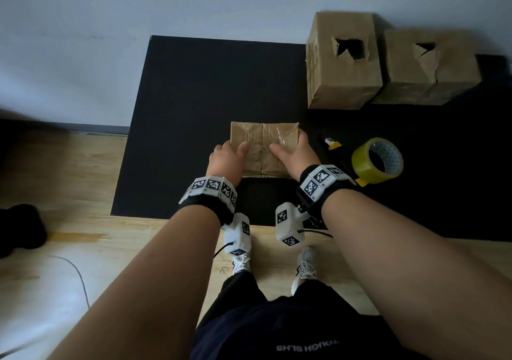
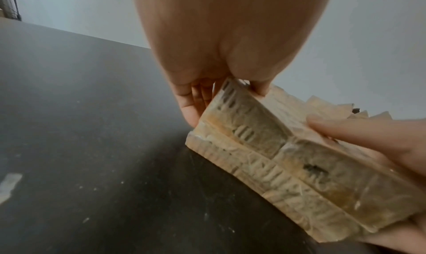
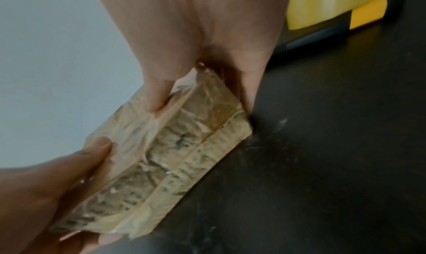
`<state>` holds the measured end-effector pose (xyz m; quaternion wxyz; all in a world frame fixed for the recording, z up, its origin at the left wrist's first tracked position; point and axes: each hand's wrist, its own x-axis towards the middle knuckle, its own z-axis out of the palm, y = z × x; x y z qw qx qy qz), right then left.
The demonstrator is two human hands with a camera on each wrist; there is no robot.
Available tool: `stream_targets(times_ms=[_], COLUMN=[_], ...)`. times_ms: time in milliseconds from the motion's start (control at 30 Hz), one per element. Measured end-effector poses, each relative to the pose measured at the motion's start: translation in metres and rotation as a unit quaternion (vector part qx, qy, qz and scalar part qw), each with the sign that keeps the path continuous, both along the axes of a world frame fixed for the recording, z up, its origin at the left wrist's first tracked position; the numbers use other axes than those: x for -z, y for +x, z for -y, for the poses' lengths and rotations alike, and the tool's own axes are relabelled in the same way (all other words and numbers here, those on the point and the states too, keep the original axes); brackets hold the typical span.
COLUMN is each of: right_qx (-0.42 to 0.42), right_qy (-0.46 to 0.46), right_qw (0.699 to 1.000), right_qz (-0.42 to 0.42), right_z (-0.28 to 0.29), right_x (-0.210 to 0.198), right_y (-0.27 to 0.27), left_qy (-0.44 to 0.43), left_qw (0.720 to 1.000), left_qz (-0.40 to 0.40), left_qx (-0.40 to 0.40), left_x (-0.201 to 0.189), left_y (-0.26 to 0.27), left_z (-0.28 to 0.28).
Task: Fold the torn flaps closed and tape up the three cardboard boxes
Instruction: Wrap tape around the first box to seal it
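1. The left hand (image 1: pixel 225 160) is being clamped on the left end of the small box (image 1: pixel 264 145): the thumb is lying on the top face and the fingers (image 2: pixel 196 101) are wrapped down the side, judged to keep the box from sliding.
2. The right hand (image 1: pixel 295 156) is being clamped on the right end in mirror fashion, thumb (image 3: pixel 156 94) pressed on the glossy taped top.
3. The small box is being held near the middle of the black mat (image 1: pixel 194 110), close to its near edge, within easy reach.
4. The tape roll (image 1: pixel 378 160) and the utility knife (image 1: pixel 332 145) are being kept just right of the box, probably for ready access.
5. Two larger boxes, the left torn box (image 1: pixel 343 63) and the right torn box (image 1: pixel 429 66), are standing touching at the mat's far right corner; their holes are not yet closed, so they are judged to be awaiting repair.
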<state>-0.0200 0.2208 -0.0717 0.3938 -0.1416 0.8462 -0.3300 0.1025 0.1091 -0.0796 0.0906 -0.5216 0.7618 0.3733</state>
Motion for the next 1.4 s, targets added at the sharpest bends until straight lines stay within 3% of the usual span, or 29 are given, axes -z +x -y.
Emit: stream_targets(times_ms=[233, 367, 433, 500, 600, 667, 733, 900, 1000, 1200, 1300, 1400], right_qx=[-0.04, -0.086, -0.11, -0.204, -0.34, -0.377, -0.393, -0.351, -0.354, -0.352, -0.32, -0.245], right_qy=[-0.022, -0.005, -0.011, 0.021, 0.129, 0.159, 0.163, 0.101, 0.096, 0.112, 0.139, 0.103], right_qw=[0.999, 0.996, 0.99, 0.966, 0.893, 0.855, 0.838, 0.865, 0.862, 0.865, 0.902, 0.952], right_qz=[0.025, -0.027, -0.083, -0.154, -0.266, -0.32, -0.341, -0.345, -0.349, -0.339, -0.254, -0.153], right_z=[-0.021, -0.022, -0.021, -0.015, -0.01, -0.01, -0.009, -0.008, -0.008, -0.007, -0.008, -0.008], right_x=[0.007, -0.006, -0.015, -0.022, -0.022, -0.02, -0.018, -0.02, -0.024, -0.019, -0.024, -0.029], right_y=[0.003, -0.005, -0.011, -0.015, -0.018, -0.016, -0.013, -0.01, -0.011, -0.011, -0.014, -0.011], left_qy=[-0.005, -0.022, -0.048, -0.065, -0.156, -0.213, -0.233, -0.278, -0.283, -0.273, -0.214, -0.121], left_qw=[1.0, 0.997, 0.995, 0.989, 0.941, 0.908, 0.901, 0.908, 0.907, 0.903, 0.922, 0.969], left_qz=[-0.005, -0.059, -0.085, -0.052, 0.059, 0.1, 0.105, 0.021, -0.002, 0.009, 0.031, 0.013], left_qx=[-0.016, -0.033, 0.011, 0.125, 0.294, 0.348, 0.351, 0.312, 0.312, 0.332, 0.32, 0.217], left_x=[-0.002, -0.012, -0.02, -0.024, -0.024, -0.019, -0.015, -0.007, -0.008, -0.006, -0.011, -0.02], left_y=[0.0, 0.004, 0.005, 0.005, 0.0, -0.005, -0.007, -0.005, -0.004, -0.003, 0.0, 0.009], left_z=[0.0, 0.0, 0.002, 0.006, 0.009, 0.007, 0.003, -0.002, -0.003, 0.004, 0.014, 0.026])
